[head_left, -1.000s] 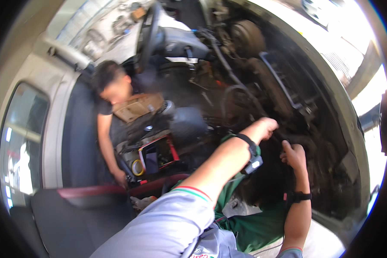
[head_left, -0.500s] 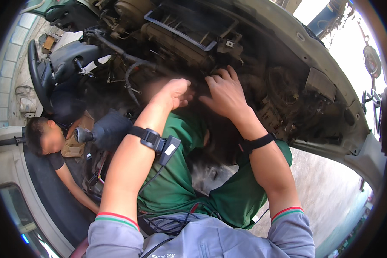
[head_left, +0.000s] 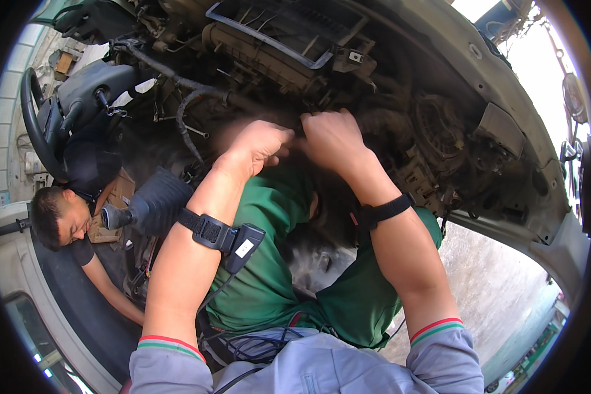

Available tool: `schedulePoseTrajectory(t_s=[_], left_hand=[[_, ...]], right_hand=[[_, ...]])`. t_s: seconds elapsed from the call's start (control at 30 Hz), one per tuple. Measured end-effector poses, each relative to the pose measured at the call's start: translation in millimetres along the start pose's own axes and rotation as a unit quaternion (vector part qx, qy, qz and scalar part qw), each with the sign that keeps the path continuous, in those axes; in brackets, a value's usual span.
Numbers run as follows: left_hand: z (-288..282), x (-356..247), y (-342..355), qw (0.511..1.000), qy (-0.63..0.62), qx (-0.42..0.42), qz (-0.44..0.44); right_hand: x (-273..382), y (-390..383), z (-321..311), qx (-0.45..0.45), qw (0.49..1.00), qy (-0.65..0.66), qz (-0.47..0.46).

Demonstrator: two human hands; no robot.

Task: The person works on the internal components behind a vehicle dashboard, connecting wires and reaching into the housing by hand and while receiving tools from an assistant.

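My left hand [head_left: 259, 143] is closed, its fingers curled in toward the dark cavity of the stripped dashboard. Beside it, a small gap away, my right hand [head_left: 335, 136] is closed too, with its knuckles up. Whatever the fingers may grip is hidden behind them and in shadow. Just beyond both hands sits a dusty brown housing [head_left: 259, 58] with a grey-rimmed rectangular opening. A dark wrapped wiring harness [head_left: 171, 73] runs from the upper left down toward my left hand.
A steering wheel [head_left: 27, 125] and column stand at the left, above a gear lever [head_left: 115, 217] with a dark boot. Another person [head_left: 60, 217] leans in at the far left. A round dusty vent housing [head_left: 437, 128] lies right of my hands. Black cable [head_left: 269, 345] lies coiled on my lap.
My right hand has gone from spread fingers to a closed hand and moved slightly left. The left hand stays near the same spot. The whole view has shifted a little.
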State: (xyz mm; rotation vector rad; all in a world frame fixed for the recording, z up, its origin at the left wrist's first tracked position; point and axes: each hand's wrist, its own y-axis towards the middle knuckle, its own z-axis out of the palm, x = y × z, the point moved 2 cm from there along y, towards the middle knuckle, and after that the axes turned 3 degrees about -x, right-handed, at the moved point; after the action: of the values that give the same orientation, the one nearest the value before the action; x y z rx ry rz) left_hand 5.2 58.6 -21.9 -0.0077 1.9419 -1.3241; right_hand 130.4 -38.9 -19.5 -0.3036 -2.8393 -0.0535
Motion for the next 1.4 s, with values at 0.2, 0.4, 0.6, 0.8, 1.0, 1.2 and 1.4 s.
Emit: schedulePoseTrajectory(t_s=[0.2, 0.4, 0.6, 0.8, 1.0, 1.2, 1.4], left_hand=[[-4, 1, 0, 1.000, 0.014, -0.006, 0.000], [8, -8, 11, 0.999, 0.020, 0.024, 0.041], [-6, 26, 32, 0.995, -0.022, 0.032, 0.087], [-1, 10, 20, 0.999, -0.037, 0.004, 0.013], [-4, 7, 21, 0.999, -0.034, 0.020, 0.023], [-3, 5, 16, 0.999, 0.005, -0.030, 0.036], [0, 3, 8, 0.997, 0.032, -0.044, 0.053]], right_hand=[[1, 7, 2, 0.032, 0.999, 0.032, 0.026], [-2, 4, 20, -0.053, 0.995, -0.081, 0.024], [14, 1, 27, -0.066, 0.997, 0.006, 0.043], [10, -3, 22, -0.033, 0.998, 0.050, 0.036], [4, -1, 15, -0.041, 0.994, 0.092, 0.037], [6, 2, 20, -0.059, 0.992, 0.111, 0.028], [5, 0, 20, -0.045, 0.993, 0.109, 0.032]])
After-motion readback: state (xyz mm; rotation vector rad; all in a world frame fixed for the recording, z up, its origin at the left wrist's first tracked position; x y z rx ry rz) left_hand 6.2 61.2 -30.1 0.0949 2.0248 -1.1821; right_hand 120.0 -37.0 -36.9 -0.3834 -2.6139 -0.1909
